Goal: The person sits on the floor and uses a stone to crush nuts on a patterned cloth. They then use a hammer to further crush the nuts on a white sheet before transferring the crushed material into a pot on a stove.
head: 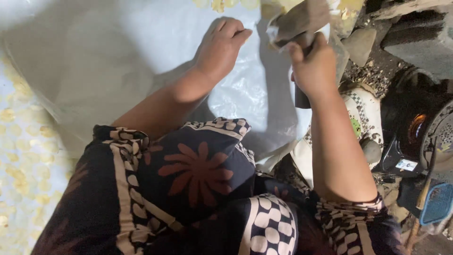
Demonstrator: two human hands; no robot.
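A flat wooden tool [299,21] is gripped tight in the right hand [314,68], raised over the white plastic sheet [245,89]. The sheet is pressed down by the left hand [221,47] (fingers curled under). Small yellow pieces [19,160] are scattered far left.

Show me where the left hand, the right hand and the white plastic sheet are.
left hand [221,47], head view, on the back of the hand.
right hand [315,68], head view, on the back of the hand.
white plastic sheet [155,33], head view, on a bare part.
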